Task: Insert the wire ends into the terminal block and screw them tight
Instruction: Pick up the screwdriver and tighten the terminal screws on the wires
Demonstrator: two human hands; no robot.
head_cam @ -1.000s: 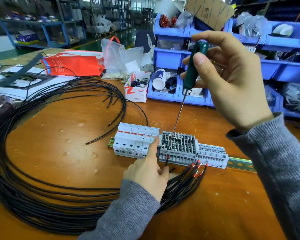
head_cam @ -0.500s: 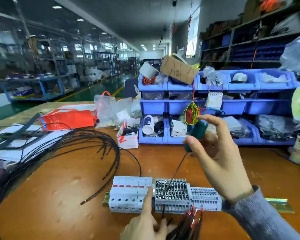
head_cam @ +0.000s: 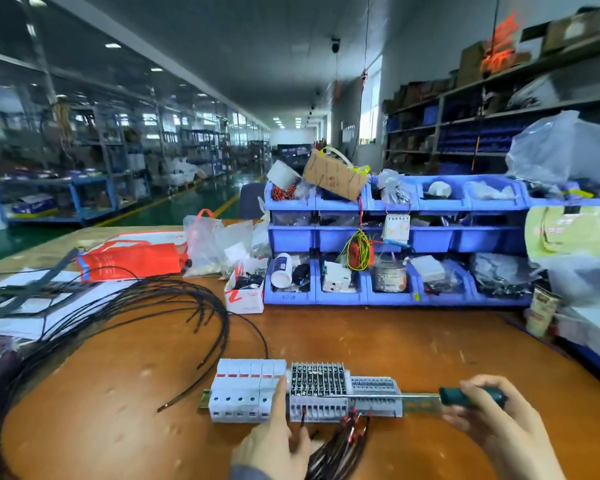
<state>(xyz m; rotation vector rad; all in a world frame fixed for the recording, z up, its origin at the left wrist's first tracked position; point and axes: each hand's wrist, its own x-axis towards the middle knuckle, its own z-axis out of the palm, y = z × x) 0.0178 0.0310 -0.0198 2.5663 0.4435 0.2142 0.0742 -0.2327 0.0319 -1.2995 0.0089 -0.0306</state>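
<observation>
right hand (head_cam: 496, 424) fingers closed on screwdriver (head_cam: 471, 397), off to the side; left hand (head_cam: 274, 441) steadies terminal block (head_cam: 317, 393), fingers loose. next: another wire end (head_cam: 352, 415) in, then tighten.

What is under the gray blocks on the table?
A metal rail sticks out on the right of the blocks, with a green end on the left. Its middle is covered by them.

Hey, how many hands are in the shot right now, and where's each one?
2. The left hand rests against the front of the terminal block, by the wire ends. The right hand holds the green-handled screwdriver off to the block's right.
</observation>
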